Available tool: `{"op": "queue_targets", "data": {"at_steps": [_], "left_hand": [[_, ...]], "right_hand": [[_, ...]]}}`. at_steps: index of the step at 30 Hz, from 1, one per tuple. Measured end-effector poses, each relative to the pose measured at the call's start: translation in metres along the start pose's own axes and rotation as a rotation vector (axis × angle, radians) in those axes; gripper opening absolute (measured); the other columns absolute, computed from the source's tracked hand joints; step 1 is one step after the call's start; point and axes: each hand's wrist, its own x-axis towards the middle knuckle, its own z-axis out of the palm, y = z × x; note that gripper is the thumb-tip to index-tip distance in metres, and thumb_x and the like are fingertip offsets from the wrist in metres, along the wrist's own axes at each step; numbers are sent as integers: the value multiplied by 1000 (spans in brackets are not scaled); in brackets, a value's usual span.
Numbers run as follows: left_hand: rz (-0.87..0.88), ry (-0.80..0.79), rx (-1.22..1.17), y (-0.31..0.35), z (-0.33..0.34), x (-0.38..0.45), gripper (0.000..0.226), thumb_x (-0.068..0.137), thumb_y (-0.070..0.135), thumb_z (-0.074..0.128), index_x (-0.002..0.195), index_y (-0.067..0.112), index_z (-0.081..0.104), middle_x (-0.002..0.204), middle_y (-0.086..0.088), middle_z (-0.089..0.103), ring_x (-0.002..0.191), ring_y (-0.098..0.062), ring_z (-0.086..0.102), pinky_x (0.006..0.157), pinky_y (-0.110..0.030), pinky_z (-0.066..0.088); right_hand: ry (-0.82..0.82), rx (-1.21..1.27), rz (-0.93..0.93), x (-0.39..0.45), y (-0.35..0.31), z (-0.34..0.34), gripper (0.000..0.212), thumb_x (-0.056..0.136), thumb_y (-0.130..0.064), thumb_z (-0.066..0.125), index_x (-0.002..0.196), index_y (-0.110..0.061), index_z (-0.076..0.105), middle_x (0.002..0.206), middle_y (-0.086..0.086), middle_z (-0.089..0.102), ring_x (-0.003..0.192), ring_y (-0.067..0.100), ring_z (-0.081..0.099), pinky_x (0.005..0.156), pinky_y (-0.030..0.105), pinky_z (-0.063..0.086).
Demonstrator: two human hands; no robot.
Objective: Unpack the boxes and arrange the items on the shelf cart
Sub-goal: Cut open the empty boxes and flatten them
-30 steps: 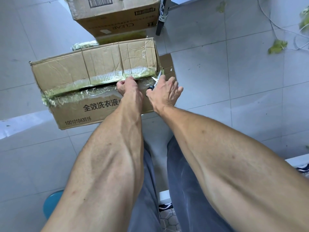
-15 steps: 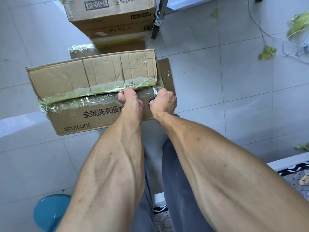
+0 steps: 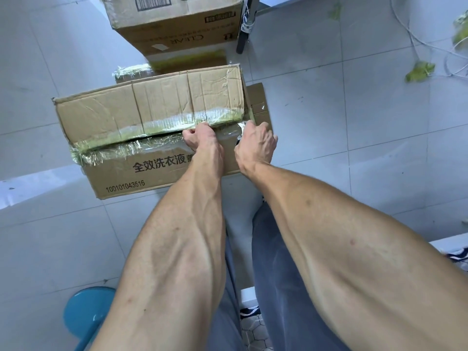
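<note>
Box [image 3: 152,117] sits on the floor ahead, its taped seam [image 3: 131,140] running left from both hands: left hand [image 3: 200,138] pinches the flap edge mid-seam, right hand [image 3: 255,145] curls around scissors [image 3: 240,130] at the right end.

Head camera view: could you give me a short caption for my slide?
Left hand steadies a taped cardboard box while the right hand works scissors at its seam.

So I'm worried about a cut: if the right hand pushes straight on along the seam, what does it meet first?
Probably the left hand, gripping the box seam just beside the right hand; depth unclear.
</note>
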Motion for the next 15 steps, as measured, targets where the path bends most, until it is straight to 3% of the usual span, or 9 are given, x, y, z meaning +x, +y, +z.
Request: {"op": "queue_targets", "data": {"at_steps": [2,5,8,10,12,15], "left_hand": [[1,21,41,0,-2,2,16,83,0,51,82,12,40,75,-2,44,60,-15,34,52,-26,24],[-8,-5,120,-6,-8,9,24,84,-2,48,105,9,49,90,-9,53,65,-15,44,54,-26,33],[10,-29,142,-13,-17,14,23,82,-1,50,103,10,50,85,-6,54,63,-12,43,53,-27,33],[34,-36,142,-15,-21,15,17,83,2,52,95,12,48,80,-3,52,63,-12,41,54,-26,32],[70,-60,168,-16,-21,16,16,85,6,54,94,14,45,81,-3,50,66,-13,41,57,-28,32],[109,-143,212,-16,-19,17,20,90,12,57,103,14,41,87,-4,48,70,-13,42,58,-28,33]], "right_hand": [[-2,24,-71,-9,9,0,21,91,-8,55,111,-7,60,103,16,60,93,31,61,78,34,42],[-5,63,-98,-22,20,2,11,90,-3,54,92,-6,64,85,13,65,80,30,65,62,29,38],[-9,110,-46,-41,23,11,14,89,-4,53,95,-12,63,86,9,62,79,28,61,71,33,38],[10,110,-22,-47,23,20,15,89,-11,54,99,-18,62,87,5,60,78,25,58,85,38,32],[20,111,1,-43,25,22,12,86,-21,58,97,-22,61,88,2,56,81,23,58,88,40,28],[-28,37,65,-36,37,19,36,75,-47,61,101,-23,57,101,4,53,100,24,51,91,44,32]]}}
